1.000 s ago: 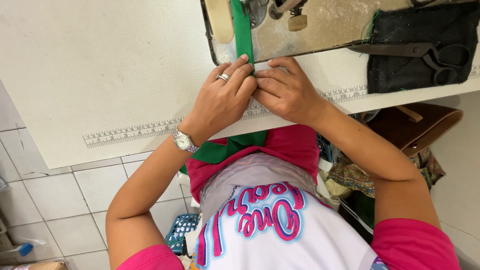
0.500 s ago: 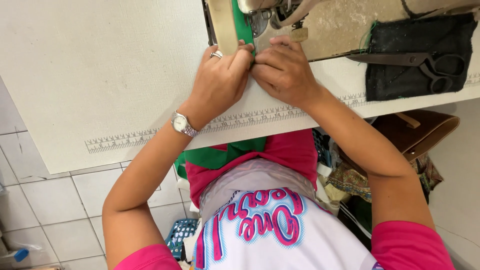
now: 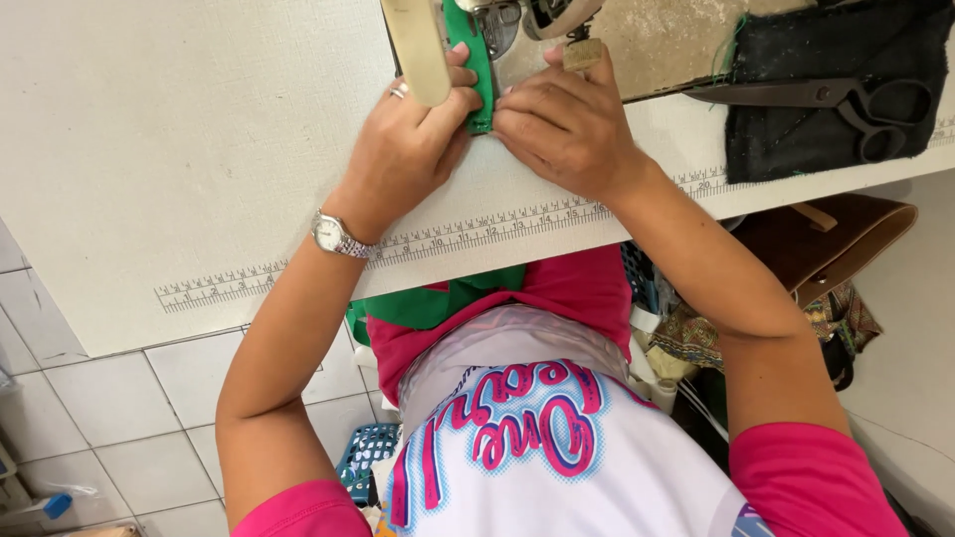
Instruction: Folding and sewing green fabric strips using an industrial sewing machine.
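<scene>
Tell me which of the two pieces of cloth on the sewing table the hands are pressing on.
The narrow green strip under the sewing machine, pinched between the left hand and right hand. The dark piece lies apart at the right, untouched, with scissors on it.

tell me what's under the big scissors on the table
The scissors lie on a dark cloth, which rests on the white table. What's beneath the cloth is covered.
</scene>
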